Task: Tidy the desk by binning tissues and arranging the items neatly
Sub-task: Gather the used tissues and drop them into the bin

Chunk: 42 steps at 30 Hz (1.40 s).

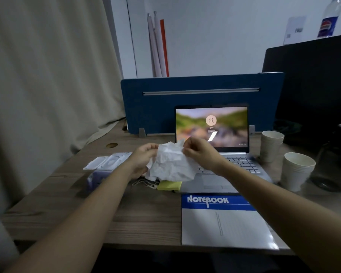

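While both hands pinch the crumpled tissue point(171, 164) above the surface point(142, 213), the binning step looks underway: left hand point(144, 158) has its grip closed on the tissue's left edge, right hand point(197, 152) pinches the top-right corner w/ fingertips. Tissue hangs just in front of the laptop point(212, 146), over the yellow sticky notes point(169, 185). Next move prob. calls for balling it into one hand and carrying it to a bin (none in view, so location unknown). Still to arrange: notebook point(224, 223), two paper cup stacks point(272, 144) point(296, 170), white tray point(106, 162). Hard to make out: purple item point(96, 179) under the left forearm, thin cords by the sticky notes, dark objects at right edge, cut off.
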Available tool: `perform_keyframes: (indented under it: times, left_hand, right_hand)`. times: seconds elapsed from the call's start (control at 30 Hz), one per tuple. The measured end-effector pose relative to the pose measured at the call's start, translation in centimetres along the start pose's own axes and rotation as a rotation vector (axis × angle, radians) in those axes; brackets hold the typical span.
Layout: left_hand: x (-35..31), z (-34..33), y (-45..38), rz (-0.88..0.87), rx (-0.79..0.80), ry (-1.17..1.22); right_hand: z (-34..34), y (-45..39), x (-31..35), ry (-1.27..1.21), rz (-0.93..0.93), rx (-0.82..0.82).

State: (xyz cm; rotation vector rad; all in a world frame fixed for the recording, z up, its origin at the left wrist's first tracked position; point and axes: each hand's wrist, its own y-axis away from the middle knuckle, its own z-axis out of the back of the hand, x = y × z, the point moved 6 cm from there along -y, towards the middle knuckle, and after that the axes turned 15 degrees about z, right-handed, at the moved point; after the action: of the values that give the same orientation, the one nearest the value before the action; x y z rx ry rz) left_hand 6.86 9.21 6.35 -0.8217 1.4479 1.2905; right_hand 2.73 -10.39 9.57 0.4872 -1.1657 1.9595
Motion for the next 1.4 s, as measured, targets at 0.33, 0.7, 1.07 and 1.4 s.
perform_keyframes:
  times: [0.33,0.7,1.07,1.4]
  left_hand:
    - [-0.6,-4.7,-0.1,-0.01,0.253,0.022]
    - [-1.0,-7.8,0.1,-0.108,0.423,0.07]
    - [0.7,-13.5,2.0,-0.051,0.446,-0.053]
    - [5.2,-25.5,6.4,0.009,0.526,-0.17]
  right_hand:
    - [2.1,0.9,-2.4,0.147,-0.166,-0.175]
    - [4.0,3.5,-3.8,-0.396,-0.296,-0.127]
    - [7.5,9.8,-4.8,-0.676,-0.43,-0.123]
    - [15.5,23.1,-6.6,-0.616,-0.587,-0.167]
